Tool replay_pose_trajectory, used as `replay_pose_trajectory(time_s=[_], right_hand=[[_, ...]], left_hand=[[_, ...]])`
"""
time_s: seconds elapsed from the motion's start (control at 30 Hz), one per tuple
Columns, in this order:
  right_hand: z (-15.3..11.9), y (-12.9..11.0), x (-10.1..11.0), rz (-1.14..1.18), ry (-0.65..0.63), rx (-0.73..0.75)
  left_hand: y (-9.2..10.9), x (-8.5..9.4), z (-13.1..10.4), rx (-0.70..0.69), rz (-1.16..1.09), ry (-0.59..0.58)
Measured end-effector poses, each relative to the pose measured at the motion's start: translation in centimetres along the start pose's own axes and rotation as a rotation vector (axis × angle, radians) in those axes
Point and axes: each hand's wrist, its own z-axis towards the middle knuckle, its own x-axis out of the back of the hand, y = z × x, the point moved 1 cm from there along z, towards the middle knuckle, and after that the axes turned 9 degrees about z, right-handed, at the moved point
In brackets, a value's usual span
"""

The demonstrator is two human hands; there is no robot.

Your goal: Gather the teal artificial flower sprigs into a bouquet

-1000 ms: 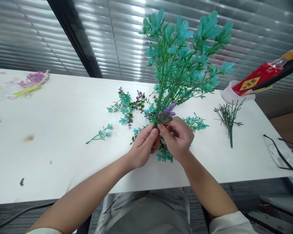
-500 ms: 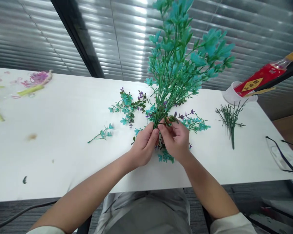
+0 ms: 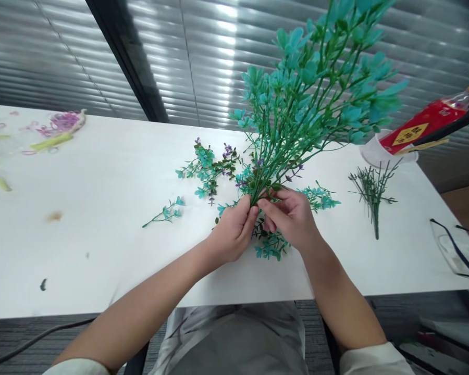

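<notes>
My left hand [image 3: 234, 229] is closed round the lower stems of a tall bunch of turquoise artificial flowers [image 3: 297, 104], which leans up and to the right. Right beside it, my right hand [image 3: 291, 216] pinches at the base of the bunch, on what looks like a thin sprig with dark leaves and purple buds [image 3: 294, 173]; its stem is mostly hidden by my fingers. Loose turquoise and purple sprigs [image 3: 205, 164] lie behind and left of the hands. More turquoise sprigs [image 3: 271, 247] show under my right hand, and others [image 3: 320, 198] stick out to its right.
A single turquoise sprig [image 3: 166, 213] lies left on the white table [image 3: 113, 250]. To the right are a bare green stem bunch [image 3: 375, 200], eyeglasses [image 3: 455, 252], and a white cup [image 3: 375, 151] near a red-labelled bottle [image 3: 422, 125]. Purple strands [image 3: 62, 124] lie far left.
The flower bunch has tilted further right and looks larger. My right hand has shifted slightly right, and the purple-budded sprig sits closer in against the bunch. My left hand keeps its hold.
</notes>
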Motion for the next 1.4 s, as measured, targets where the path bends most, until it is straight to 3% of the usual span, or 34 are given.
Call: replay_pose_trajectory(time_s=[0.1,0.27,0.33,0.43,0.57,0.7,0.97,1.17,1.4], right_hand=[[0.1,0.1,0.0,-0.01,0.023,-0.006],[0.4,1.0,-0.4,-0.12,0.249,0.197],[0.7,1.4,-0.1,-0.11,0.259,0.186],[1.0,1.0,1.1,-0.218,0.081,0.14],[1.0,-1.0,3.3,-0.817,-0.262,0.073],[0.9,-1.9,4.5,-1.2,-0.267,0.003],[1.0,-0.3,3.0,-1.449,-0.302,0.034],[0.9,-0.6,3.2,-1.464,-0.284,0.109],[0.7,-0.9,3.7,-1.264,-0.297,0.211]], left_hand=[[-0.3,-0.1,0.0,0.037,0.012,-0.012],[-0.8,-0.4,-0.3,0.155,-0.146,0.041],[-0.9,-0.5,-0.4,0.16,-0.207,0.061],[-1.0,-0.4,-0.3,0.152,-0.27,0.105],[-1.0,0.0,0.3,0.206,-0.394,0.17],[-0.9,0.4,0.9,0.329,-0.585,0.206],[-0.8,0.4,1.0,0.418,-0.703,0.2],[-0.8,0.4,1.0,0.401,-0.724,0.219],[-0.9,0.7,1.1,0.38,-0.744,0.241]])
